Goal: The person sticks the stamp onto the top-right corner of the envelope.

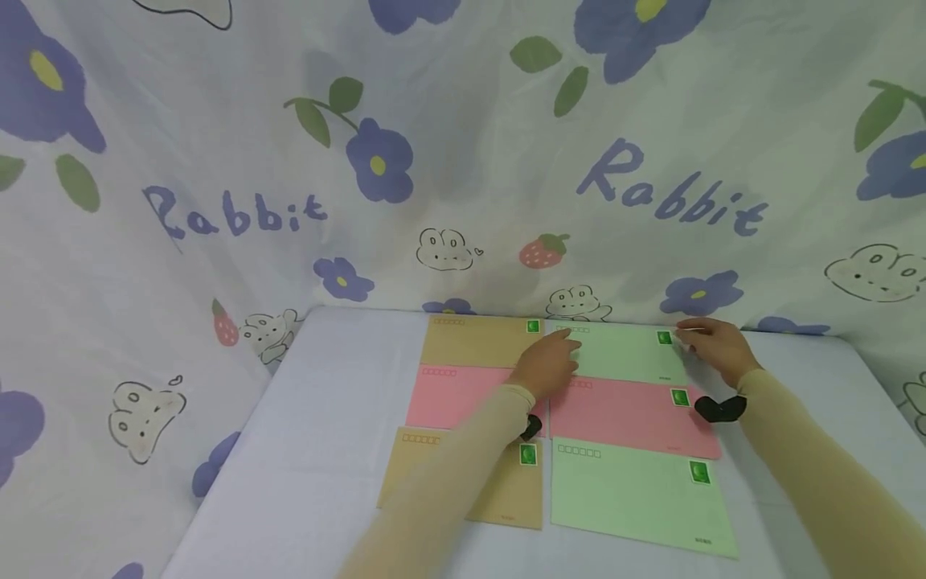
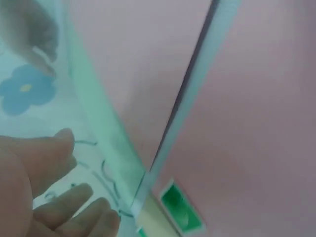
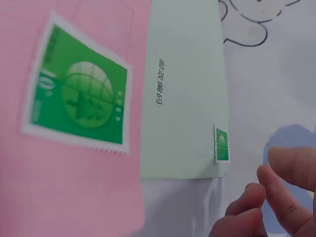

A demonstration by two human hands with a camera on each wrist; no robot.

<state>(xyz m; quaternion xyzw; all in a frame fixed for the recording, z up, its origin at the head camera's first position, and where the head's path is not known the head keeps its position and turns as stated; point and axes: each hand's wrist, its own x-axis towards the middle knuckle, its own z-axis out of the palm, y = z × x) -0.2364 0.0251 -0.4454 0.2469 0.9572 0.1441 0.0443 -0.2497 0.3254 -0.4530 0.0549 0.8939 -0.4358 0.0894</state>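
Observation:
A light green envelope (image 1: 615,355) with a green stamp (image 1: 664,338) lies in the back row. My left hand (image 1: 546,368) is over its left end, fingers extended and holding nothing. Beside its right end, my right hand (image 1: 719,350) has loosely bent fingers with nothing in them. In the right wrist view, that hand (image 3: 271,197) appears apart from the green envelope (image 3: 185,98). The left wrist view shows the left hand (image 2: 54,192) near the green envelope's edge (image 2: 106,133). Below it lies a pink envelope (image 1: 622,414), also stamped.
In the left column lie a brown envelope (image 1: 473,342) at the back, a pink one (image 1: 452,398) in the middle and another brown one (image 1: 514,498) in front. A second green envelope (image 1: 637,498) lies front right. Behind the white table (image 1: 311,450) hangs a patterned curtain (image 1: 463,104).

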